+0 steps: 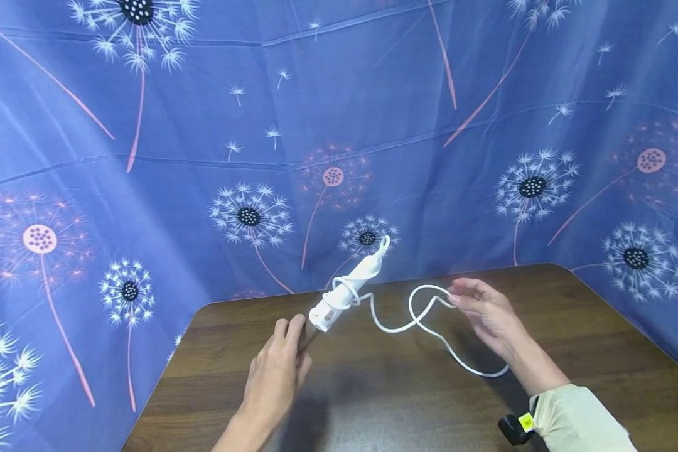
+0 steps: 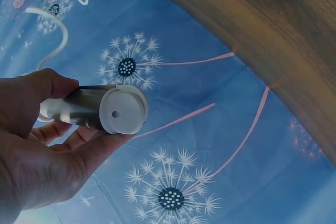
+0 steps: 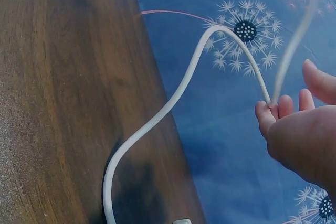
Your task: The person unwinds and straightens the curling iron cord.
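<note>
L hand [image 1: 274, 370] grips tool by the metal barrel [image 2: 86, 107], fingers & thumb curled round it. Tool = white handle [image 1: 339, 298] + that barrel; held up over table [image 1: 373, 383], tilted, handle end pointing up, away & to the R, barrel end down nr the person. L wrist view: barrel tip has white cap [image 2: 126, 111] w/ one small dark hole; thumb lies along one side of barrel, fingers round the other.

White cord [image 1: 392, 331] leaves handle's far end in a tight bend, comes back & winds loosely round the handle, then runs across to R hand [image 1: 494, 320]. Makes an open loop just before that hand, crossing itself; another stretch sags & curves back twd R wrist. R wrist view: part of cord lies over the table's edge side as seen there.

R hand well apart from tool, to its R. Fingers bent, holding cord at fingertips, where it makes a sharp bend; can't tell exactly which fingers pinch it.

R arm: pale sleeve [image 1: 579, 417]; small black box [image 1: 511, 430] w/ yellow label just beside cuff. Table brown, wood-grain. Behind: blue cloth [image 1: 316, 94], dandelion print in white & pink, a few creases.
</note>
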Motion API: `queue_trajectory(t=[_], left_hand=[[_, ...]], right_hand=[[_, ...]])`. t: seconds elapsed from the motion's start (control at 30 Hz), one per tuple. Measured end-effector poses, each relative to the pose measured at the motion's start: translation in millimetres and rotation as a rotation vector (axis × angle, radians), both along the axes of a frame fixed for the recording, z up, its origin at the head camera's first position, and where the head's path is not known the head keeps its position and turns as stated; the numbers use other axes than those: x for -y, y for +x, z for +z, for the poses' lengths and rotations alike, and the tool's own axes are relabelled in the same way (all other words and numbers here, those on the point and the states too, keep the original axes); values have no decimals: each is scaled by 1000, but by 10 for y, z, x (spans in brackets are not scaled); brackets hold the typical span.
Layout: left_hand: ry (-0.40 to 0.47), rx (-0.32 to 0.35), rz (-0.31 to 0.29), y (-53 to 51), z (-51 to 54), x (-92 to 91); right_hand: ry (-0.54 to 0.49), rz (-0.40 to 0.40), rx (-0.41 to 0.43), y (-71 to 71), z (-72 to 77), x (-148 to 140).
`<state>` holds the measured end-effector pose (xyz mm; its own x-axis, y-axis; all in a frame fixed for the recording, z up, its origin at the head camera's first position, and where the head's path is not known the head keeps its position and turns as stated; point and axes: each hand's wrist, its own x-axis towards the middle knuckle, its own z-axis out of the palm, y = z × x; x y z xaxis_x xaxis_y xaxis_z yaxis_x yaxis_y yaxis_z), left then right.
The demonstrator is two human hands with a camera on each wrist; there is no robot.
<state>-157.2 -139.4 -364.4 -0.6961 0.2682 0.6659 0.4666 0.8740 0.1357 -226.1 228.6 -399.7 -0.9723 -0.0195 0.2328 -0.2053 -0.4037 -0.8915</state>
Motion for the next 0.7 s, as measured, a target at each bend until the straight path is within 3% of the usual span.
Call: queue_trajectory(t=[0.23, 0.7], left_hand=[[6, 3, -5, -9, 18, -21], [16, -13, -14, -11, 31, -25]], right_hand=[[-37, 65, -38, 10, -15, 17], [-102, 119, -82, -14, -7, 97]])
